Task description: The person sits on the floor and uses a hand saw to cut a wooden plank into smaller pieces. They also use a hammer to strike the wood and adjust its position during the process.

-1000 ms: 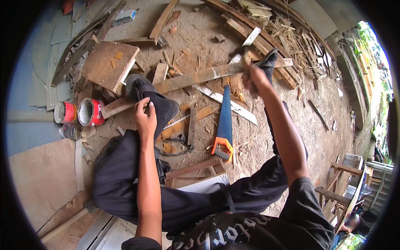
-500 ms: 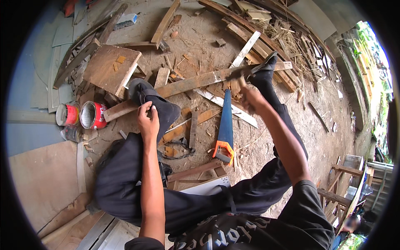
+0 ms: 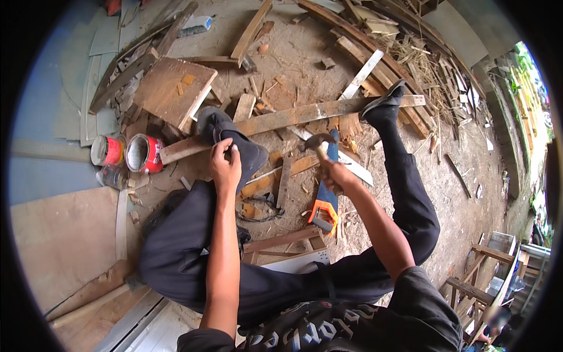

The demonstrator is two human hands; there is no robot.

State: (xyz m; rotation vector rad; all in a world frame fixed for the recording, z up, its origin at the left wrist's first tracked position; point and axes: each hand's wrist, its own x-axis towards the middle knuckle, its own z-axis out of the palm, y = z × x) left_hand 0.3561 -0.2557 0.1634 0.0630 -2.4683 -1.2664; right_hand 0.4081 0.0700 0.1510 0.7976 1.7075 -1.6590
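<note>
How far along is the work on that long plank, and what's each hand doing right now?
Done: the plank lies across the ground, pinned under both feet. In hand: the right hand grips a hammer raised over the plank; the left hand rests on the left foot beside it. Left: no nail shows, so fastening can't be judged. The handsaw lies unused.

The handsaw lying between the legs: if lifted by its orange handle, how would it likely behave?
The handsaw has a long thin blue blade, so it would probably flex and wobble. It looks light. The orange handle end likely outweighs the blade, and its sawdust coating may make it slightly slippery.
</note>
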